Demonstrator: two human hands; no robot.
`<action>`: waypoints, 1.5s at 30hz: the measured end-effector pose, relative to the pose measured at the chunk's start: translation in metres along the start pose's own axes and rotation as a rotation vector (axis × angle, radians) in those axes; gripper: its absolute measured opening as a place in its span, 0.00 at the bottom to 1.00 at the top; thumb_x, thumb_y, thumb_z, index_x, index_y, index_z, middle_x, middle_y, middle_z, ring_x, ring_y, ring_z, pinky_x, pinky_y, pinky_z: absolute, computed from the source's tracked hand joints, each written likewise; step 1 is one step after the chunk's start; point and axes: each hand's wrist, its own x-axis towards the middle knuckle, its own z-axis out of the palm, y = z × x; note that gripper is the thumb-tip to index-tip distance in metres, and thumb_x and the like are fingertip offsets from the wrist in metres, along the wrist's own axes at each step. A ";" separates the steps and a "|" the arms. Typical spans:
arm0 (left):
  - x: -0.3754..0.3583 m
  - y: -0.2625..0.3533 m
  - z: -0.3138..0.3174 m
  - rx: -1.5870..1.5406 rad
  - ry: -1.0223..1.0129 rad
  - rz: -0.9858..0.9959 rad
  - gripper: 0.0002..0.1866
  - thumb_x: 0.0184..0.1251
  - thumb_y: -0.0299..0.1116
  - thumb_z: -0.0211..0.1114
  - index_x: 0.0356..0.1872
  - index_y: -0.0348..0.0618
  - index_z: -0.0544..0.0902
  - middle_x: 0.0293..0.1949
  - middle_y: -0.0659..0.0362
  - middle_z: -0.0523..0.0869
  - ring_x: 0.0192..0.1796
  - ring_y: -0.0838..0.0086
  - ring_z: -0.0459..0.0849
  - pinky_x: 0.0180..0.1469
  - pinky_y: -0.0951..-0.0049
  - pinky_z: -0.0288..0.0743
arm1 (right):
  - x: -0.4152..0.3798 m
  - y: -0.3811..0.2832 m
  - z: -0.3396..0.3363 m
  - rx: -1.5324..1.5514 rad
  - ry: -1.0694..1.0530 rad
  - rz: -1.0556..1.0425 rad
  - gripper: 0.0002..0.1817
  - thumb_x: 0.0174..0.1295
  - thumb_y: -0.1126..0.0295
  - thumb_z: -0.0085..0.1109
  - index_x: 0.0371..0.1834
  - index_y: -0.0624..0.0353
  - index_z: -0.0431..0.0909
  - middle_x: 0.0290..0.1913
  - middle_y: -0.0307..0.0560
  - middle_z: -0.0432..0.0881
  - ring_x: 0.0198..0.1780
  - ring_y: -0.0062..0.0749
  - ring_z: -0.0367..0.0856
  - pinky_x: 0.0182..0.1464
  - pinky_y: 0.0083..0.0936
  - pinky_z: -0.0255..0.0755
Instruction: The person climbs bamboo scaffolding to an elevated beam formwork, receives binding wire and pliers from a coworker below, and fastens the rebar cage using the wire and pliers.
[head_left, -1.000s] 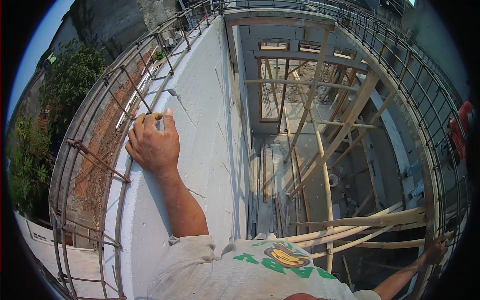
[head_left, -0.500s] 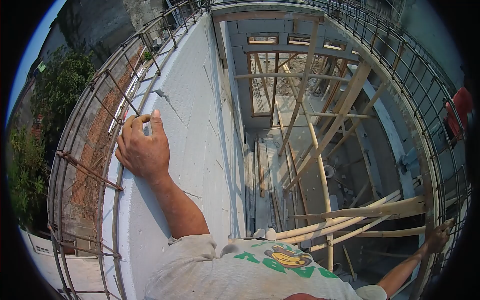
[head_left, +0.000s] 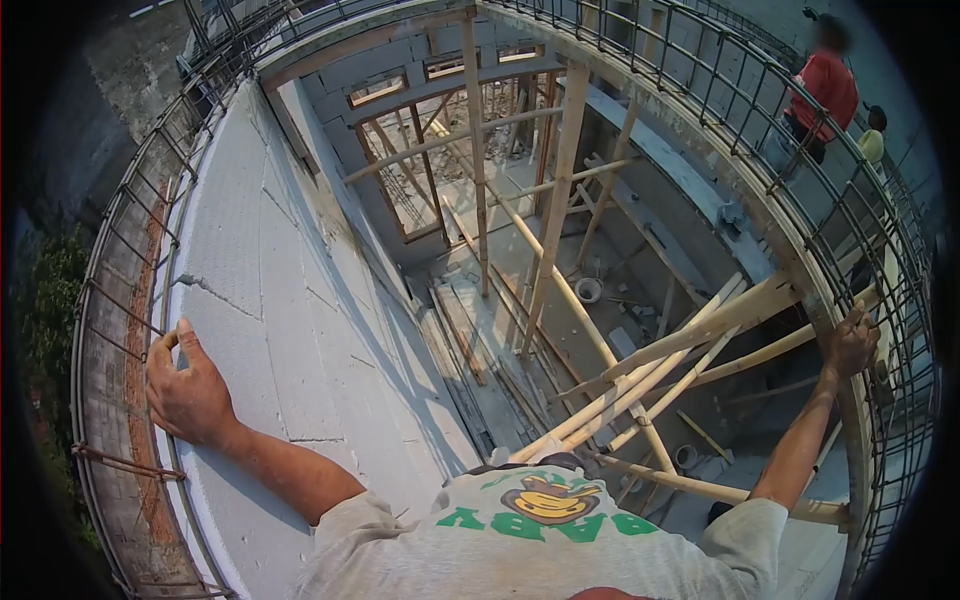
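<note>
My left hand (head_left: 190, 390) rests at the outer edge of the pale block wall (head_left: 250, 300). Its fingers curl around a steel bar of the left rebar cage (head_left: 85, 350), the thumb pointing up. A crack runs across the wall top just beyond the hand. On the far right, my right hand (head_left: 852, 345) closes around a bar of the right rebar cage (head_left: 880, 420), beside the concrete-edged beam. Part of its grip is hidden by the fingers and bars. My printed grey shirt lies between the two arms.
Bamboo poles (head_left: 590, 325) and a timber prop (head_left: 560, 190) cross the deep room below. Planks (head_left: 460, 340) and a round bucket (head_left: 588, 290) lie on its floor. A person in a red shirt (head_left: 828, 95) and another in yellow (head_left: 871, 147) are beyond the right cage.
The view has swung right and tilted, bringing my right arm and the people further into frame. Both hands keep their holds on the bars.
</note>
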 end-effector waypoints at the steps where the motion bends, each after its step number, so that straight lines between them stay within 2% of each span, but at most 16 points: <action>1: -0.001 -0.002 0.003 -0.010 0.022 0.007 0.23 0.65 0.65 0.53 0.42 0.62 0.86 0.52 0.69 0.84 0.57 0.70 0.79 0.60 0.60 0.69 | -0.001 0.003 0.004 0.028 0.040 -0.037 0.25 0.68 0.44 0.46 0.37 0.52 0.85 0.32 0.52 0.81 0.37 0.47 0.82 0.43 0.46 0.73; 7: 0.008 -0.005 0.006 0.054 -0.060 -0.006 0.26 0.65 0.68 0.51 0.45 0.63 0.86 0.53 0.68 0.83 0.58 0.67 0.79 0.62 0.56 0.67 | 0.001 -0.006 -0.005 0.015 0.106 -0.057 0.23 0.66 0.47 0.50 0.33 0.55 0.84 0.30 0.53 0.81 0.34 0.47 0.82 0.40 0.46 0.73; 10: 0.007 -0.005 0.006 0.118 -0.074 0.007 0.27 0.64 0.69 0.49 0.46 0.64 0.85 0.54 0.68 0.83 0.59 0.66 0.79 0.62 0.54 0.66 | -0.004 -0.001 0.003 0.085 0.110 -0.037 0.26 0.66 0.45 0.50 0.32 0.59 0.84 0.34 0.54 0.82 0.37 0.48 0.82 0.38 0.45 0.74; 15: 0.014 -0.006 0.004 0.113 -0.110 -0.029 0.27 0.64 0.68 0.49 0.47 0.66 0.86 0.53 0.68 0.84 0.58 0.63 0.79 0.63 0.53 0.64 | -0.001 -0.010 -0.008 0.089 0.219 -0.097 0.20 0.64 0.51 0.55 0.29 0.57 0.83 0.29 0.49 0.79 0.33 0.45 0.79 0.37 0.43 0.69; 19: 0.003 0.016 -0.003 0.104 -0.028 -0.114 0.25 0.67 0.64 0.53 0.44 0.58 0.87 0.48 0.66 0.87 0.55 0.63 0.82 0.61 0.58 0.68 | -0.004 -0.014 -0.016 0.029 0.152 -0.074 0.16 0.64 0.52 0.56 0.31 0.53 0.82 0.30 0.42 0.78 0.37 0.36 0.78 0.48 0.38 0.64; 22: -0.055 0.087 0.011 -0.843 -0.061 -0.225 0.22 0.69 0.55 0.57 0.43 0.47 0.88 0.44 0.61 0.88 0.52 0.65 0.84 0.56 0.65 0.73 | -0.004 -0.017 -0.021 0.122 0.195 -0.068 0.15 0.63 0.54 0.56 0.30 0.53 0.82 0.32 0.42 0.78 0.37 0.36 0.78 0.48 0.38 0.64; 23: -0.078 0.128 0.000 -1.089 -0.223 -0.194 0.19 0.71 0.47 0.59 0.43 0.39 0.86 0.46 0.57 0.87 0.51 0.67 0.84 0.52 0.70 0.75 | -0.004 -0.016 -0.021 0.105 0.187 -0.085 0.15 0.63 0.54 0.57 0.30 0.54 0.82 0.32 0.43 0.77 0.38 0.37 0.78 0.49 0.39 0.65; 25: -0.116 0.199 0.015 -1.245 -0.577 0.030 0.18 0.72 0.45 0.59 0.45 0.37 0.84 0.40 0.58 0.86 0.43 0.73 0.80 0.51 0.74 0.72 | -0.005 -0.017 -0.024 0.145 0.168 -0.054 0.15 0.63 0.54 0.57 0.30 0.54 0.83 0.32 0.44 0.77 0.38 0.37 0.78 0.49 0.40 0.65; 28: -0.176 0.298 -0.034 -1.530 -0.756 0.303 0.15 0.70 0.43 0.62 0.45 0.43 0.84 0.42 0.59 0.85 0.46 0.73 0.81 0.52 0.71 0.73 | 0.001 -0.015 -0.029 0.144 0.116 -0.058 0.16 0.62 0.54 0.59 0.30 0.54 0.84 0.31 0.45 0.77 0.33 0.39 0.79 0.45 0.36 0.67; 30: -0.196 0.346 -0.081 -1.656 -0.654 0.587 0.13 0.69 0.41 0.63 0.44 0.44 0.85 0.44 0.57 0.85 0.49 0.69 0.82 0.53 0.68 0.74 | 0.000 -0.005 -0.026 0.134 0.097 -0.125 0.16 0.61 0.53 0.60 0.30 0.54 0.85 0.31 0.44 0.77 0.31 0.39 0.78 0.41 0.33 0.67; 31: -0.203 0.368 -0.100 -1.712 -0.671 0.617 0.12 0.68 0.40 0.63 0.44 0.44 0.84 0.45 0.56 0.85 0.50 0.67 0.82 0.54 0.67 0.74 | 0.002 0.000 -0.027 0.129 0.119 -0.182 0.16 0.60 0.52 0.61 0.29 0.54 0.84 0.30 0.43 0.77 0.29 0.39 0.77 0.36 0.31 0.66; 34: -0.219 0.429 -0.155 -1.905 -0.680 0.701 0.11 0.67 0.39 0.64 0.42 0.43 0.84 0.45 0.55 0.85 0.51 0.65 0.83 0.55 0.65 0.74 | 0.001 -0.003 -0.036 0.190 0.099 -0.146 0.15 0.61 0.54 0.60 0.30 0.55 0.83 0.31 0.44 0.77 0.30 0.37 0.77 0.36 0.31 0.64; 38: -0.240 0.491 -0.217 -2.065 -0.506 0.913 0.12 0.67 0.40 0.64 0.43 0.42 0.84 0.43 0.54 0.85 0.50 0.63 0.83 0.54 0.63 0.74 | -0.001 -0.005 -0.038 0.231 0.100 -0.116 0.14 0.62 0.56 0.58 0.30 0.55 0.82 0.32 0.43 0.76 0.33 0.34 0.76 0.39 0.31 0.62; 40: -0.252 0.510 -0.243 -2.098 -0.501 0.931 0.16 0.69 0.44 0.62 0.42 0.41 0.84 0.42 0.54 0.85 0.53 0.60 0.81 0.54 0.62 0.74 | -0.003 -0.006 -0.034 0.268 0.090 -0.103 0.13 0.62 0.58 0.58 0.31 0.55 0.82 0.33 0.42 0.75 0.34 0.33 0.75 0.41 0.31 0.60; 43: -0.273 0.540 -0.268 -2.085 -0.312 1.018 0.20 0.70 0.51 0.59 0.42 0.43 0.84 0.44 0.55 0.84 0.57 0.59 0.77 0.56 0.59 0.71 | -0.001 -0.008 -0.037 0.260 0.112 -0.106 0.13 0.60 0.57 0.58 0.29 0.55 0.80 0.32 0.42 0.75 0.35 0.32 0.75 0.43 0.32 0.59; 45: -0.277 0.544 -0.277 -1.886 -0.194 1.030 0.20 0.69 0.52 0.58 0.45 0.45 0.84 0.46 0.57 0.84 0.59 0.60 0.74 0.59 0.59 0.66 | -0.003 -0.008 -0.034 0.257 0.103 -0.099 0.13 0.60 0.58 0.58 0.29 0.55 0.80 0.33 0.42 0.75 0.37 0.32 0.75 0.44 0.33 0.58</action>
